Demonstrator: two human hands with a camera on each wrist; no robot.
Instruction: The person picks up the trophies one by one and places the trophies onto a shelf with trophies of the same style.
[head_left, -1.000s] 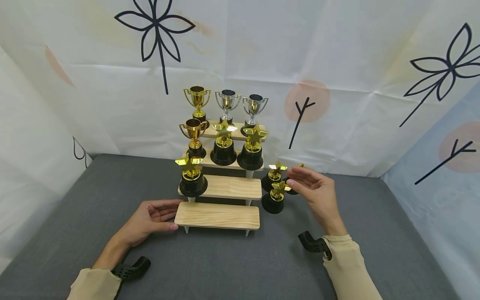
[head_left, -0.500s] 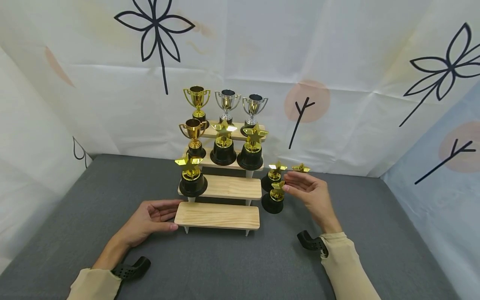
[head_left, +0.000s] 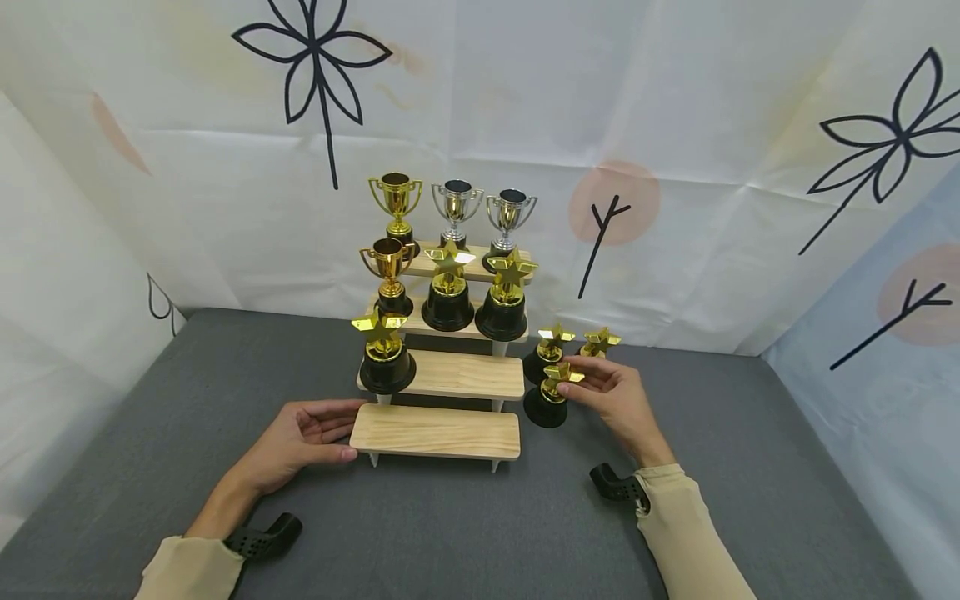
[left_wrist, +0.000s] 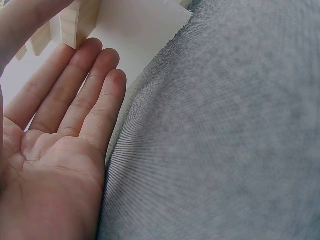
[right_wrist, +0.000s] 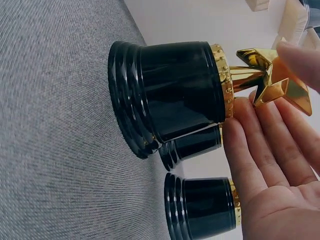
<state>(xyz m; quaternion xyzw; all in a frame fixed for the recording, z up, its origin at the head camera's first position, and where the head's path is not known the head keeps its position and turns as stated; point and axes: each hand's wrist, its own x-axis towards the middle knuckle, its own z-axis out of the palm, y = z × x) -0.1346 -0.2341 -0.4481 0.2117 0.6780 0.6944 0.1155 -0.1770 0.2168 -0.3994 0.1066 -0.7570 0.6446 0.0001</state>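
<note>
My right hand (head_left: pixel 613 398) is at a gold star trophy (head_left: pixel 545 409) with a black base, the front one of a small group right of the stand. In the right wrist view the thumb (right_wrist: pixel 302 59) overlaps the star's tip, while fairly straight fingers (right_wrist: pixel 270 145) lie along its other side, fingertips at the gold collar. That trophy's base stands upright on the grey cloth. My left hand (head_left: pixel 302 442) lies beside the stand's lowest wooden shelf (head_left: pixel 435 432), fingers extended. In the left wrist view fingertips (left_wrist: pixel 91 46) meet the shelf's end.
Two more star trophies (head_left: pixel 542 363) stand behind the front one. Higher shelves (head_left: pixel 465 373) bear star trophies (head_left: pixel 447 304), a bronze-gold cup (head_left: pixel 388 260), a gold cup (head_left: pixel 396 196) and two silver cups (head_left: pixel 456 200). A patterned white cloth wall (head_left: pixel 675 250) closes off the back.
The right hand has moved left and toward the front star trophy, its thumb and fingers coming to either side of the star. The back right star trophy is more visible. The left hand stays put.
</note>
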